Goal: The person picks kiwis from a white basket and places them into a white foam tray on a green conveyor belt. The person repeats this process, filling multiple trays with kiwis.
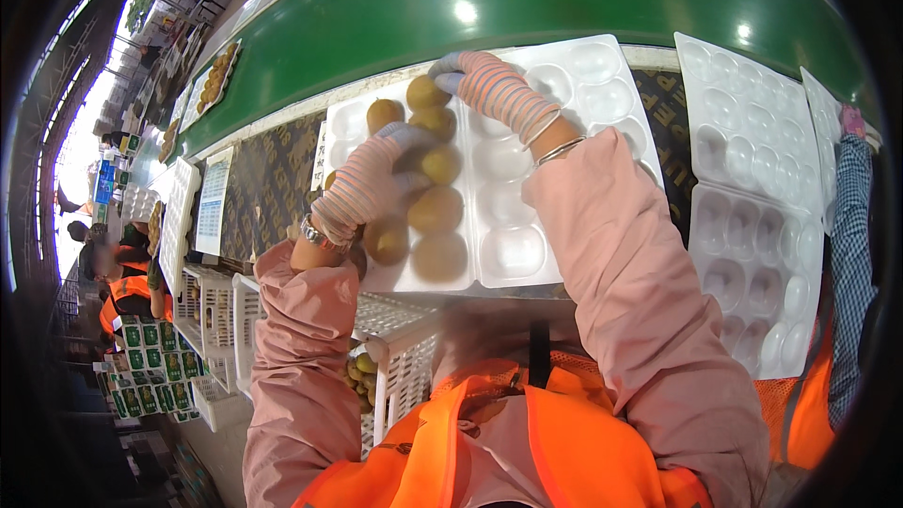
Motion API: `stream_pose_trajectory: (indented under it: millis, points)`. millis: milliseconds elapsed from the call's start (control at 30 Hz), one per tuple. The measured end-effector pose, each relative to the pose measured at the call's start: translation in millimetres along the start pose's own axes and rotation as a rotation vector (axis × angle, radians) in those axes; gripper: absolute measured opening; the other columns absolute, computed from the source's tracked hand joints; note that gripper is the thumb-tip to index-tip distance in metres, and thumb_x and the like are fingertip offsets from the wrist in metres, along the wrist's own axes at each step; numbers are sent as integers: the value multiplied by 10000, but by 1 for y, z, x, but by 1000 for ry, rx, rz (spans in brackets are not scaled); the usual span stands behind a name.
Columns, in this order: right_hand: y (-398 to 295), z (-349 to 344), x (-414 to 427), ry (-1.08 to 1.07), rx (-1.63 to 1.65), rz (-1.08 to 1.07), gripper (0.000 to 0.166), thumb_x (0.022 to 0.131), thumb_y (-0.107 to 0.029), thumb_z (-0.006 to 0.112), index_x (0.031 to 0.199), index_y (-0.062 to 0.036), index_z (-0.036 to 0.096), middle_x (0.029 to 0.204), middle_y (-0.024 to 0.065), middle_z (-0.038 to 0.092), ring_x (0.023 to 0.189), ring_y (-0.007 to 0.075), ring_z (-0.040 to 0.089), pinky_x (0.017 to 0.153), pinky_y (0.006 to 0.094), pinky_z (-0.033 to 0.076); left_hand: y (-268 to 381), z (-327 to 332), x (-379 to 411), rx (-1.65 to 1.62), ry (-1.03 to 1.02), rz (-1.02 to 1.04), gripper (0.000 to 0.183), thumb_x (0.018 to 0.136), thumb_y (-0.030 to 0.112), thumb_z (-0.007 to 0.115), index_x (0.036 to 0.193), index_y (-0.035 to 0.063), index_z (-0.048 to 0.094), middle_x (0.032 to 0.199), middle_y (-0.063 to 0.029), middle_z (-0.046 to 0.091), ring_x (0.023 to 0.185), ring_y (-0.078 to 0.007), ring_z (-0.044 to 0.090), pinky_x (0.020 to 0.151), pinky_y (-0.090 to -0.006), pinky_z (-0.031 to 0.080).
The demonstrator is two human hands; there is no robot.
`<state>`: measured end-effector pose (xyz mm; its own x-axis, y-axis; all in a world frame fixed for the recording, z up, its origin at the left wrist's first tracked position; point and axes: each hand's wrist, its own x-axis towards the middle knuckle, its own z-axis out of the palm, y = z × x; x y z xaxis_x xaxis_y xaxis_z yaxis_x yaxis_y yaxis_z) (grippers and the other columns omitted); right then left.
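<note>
A white moulded foam tray [467,212] with two hinged halves lies flat before me. Its left half holds several round brown fruits [436,209] that look like kiwifruit; bare round cups show in the right half. My right hand [504,92], in a striped knit glove, reaches across the fold. Its fingertips touch the right edge of the topmost fruit [425,93], but a grip cannot be made out. Over the left column is my gloved left hand [374,173], blurred, thumb and fingers spread beside the fruits. What lies beneath its palm is hidden.
A green conveyor belt [353,28] runs beyond the tray. More foam trays [748,204] stand at right beside another person's checked sleeve [850,261]. Below the bench edge, a white plastic crate [405,367] holds fruit. Filled trays [215,81] and co-workers [130,289] are at left.
</note>
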<state>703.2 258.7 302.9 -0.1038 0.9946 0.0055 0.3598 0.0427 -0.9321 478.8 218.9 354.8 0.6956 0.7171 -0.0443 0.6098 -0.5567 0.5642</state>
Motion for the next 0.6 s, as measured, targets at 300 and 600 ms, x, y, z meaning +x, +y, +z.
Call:
stream_pose_trajectory:
  millis: [300, 600]
  points:
    - [-8, -2, -4, -8, 8, 11, 319, 962, -246, 611, 1225, -82, 691, 1123, 87, 714, 1065, 221, 624, 976, 352, 470, 11, -11, -7, 89, -7, 9, 435, 836, 82, 742, 1246, 16, 615, 1156, -150, 623, 1072, -308, 609, 937, -383, 490]
    - [16, 4, 5, 65, -28, -97, 288, 970, -212, 603, 1189, -49, 696, 1116, 97, 711, 1078, 227, 629, 986, 332, 463, -70, -29, -142, -207, 996, -111, 489, 943, 109, 655, 1398, 0, 511, 1418, -116, 535, 1277, -230, 503, 1110, -364, 386]
